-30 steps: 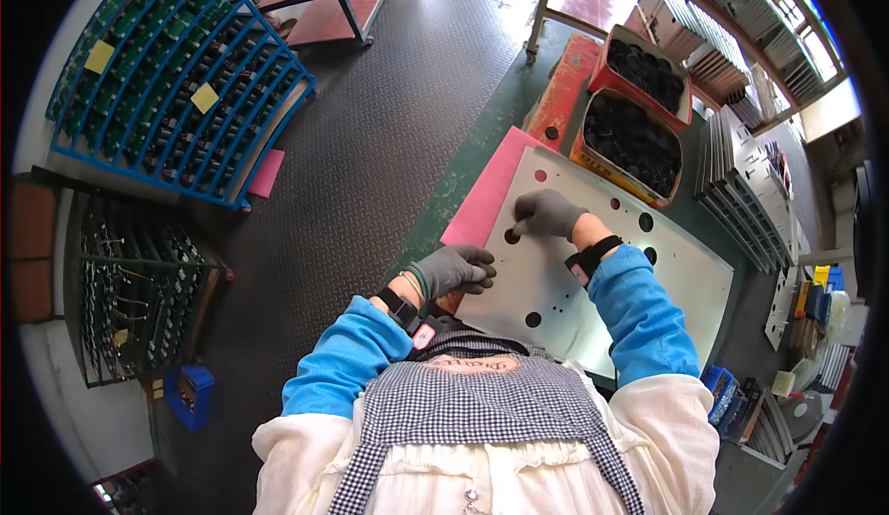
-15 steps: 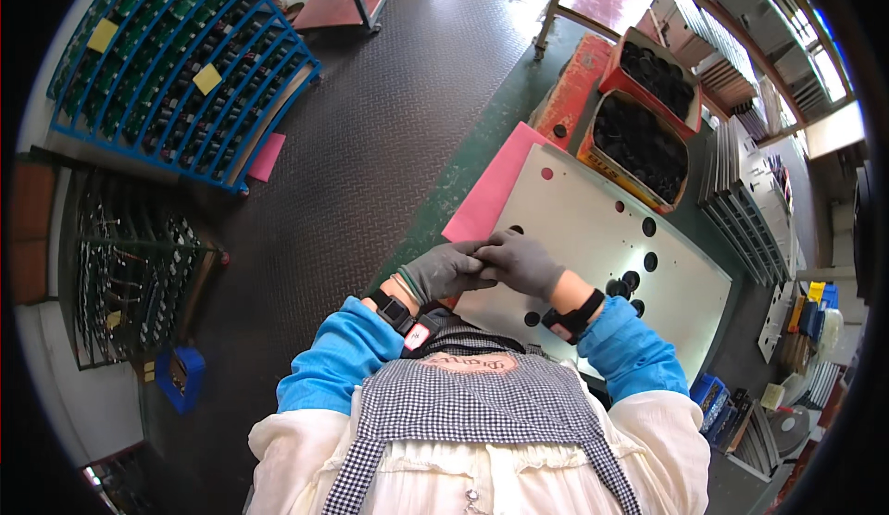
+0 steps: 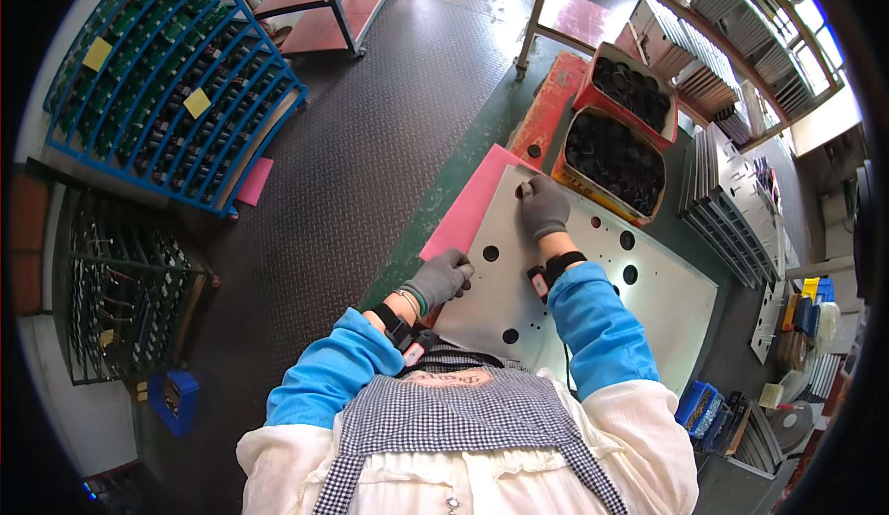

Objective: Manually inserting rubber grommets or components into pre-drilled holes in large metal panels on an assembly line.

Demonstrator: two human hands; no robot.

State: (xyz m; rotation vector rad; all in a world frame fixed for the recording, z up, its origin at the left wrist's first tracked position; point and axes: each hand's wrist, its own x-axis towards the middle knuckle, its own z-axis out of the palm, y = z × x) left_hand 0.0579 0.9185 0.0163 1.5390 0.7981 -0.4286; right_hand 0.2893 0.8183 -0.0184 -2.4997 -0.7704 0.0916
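A pale metal panel (image 3: pixel 582 307) with round holes lies on the green bench in front of me, and black round plugs (image 3: pixel 490 253) sit at several spots on it. My gloved right hand (image 3: pixel 544 209) reaches to the panel's far left corner. Its fingers are closed on a small dark round plug (image 3: pixel 522 190) at the hole there. Over the panel's near left edge, my gloved left hand (image 3: pixel 438 282) has its fingers curled together. Something small and dark shows at those fingertips, but I cannot make out what it is.
Two open boxes of black plugs (image 3: pixel 615 161) stand beyond the panel, beside a worn red strip (image 3: pixel 548 98). Pink sheet (image 3: pixel 468 202) borders the panel's left side. Slotted metal panels (image 3: pixel 727 209) stand at the right. A blue rack (image 3: pixel 176 89) is at the far left.
My hands were together over the panel's left edge. They have parted: the right has moved away to the far left corner, while the left has shifted slightly toward the near edge.
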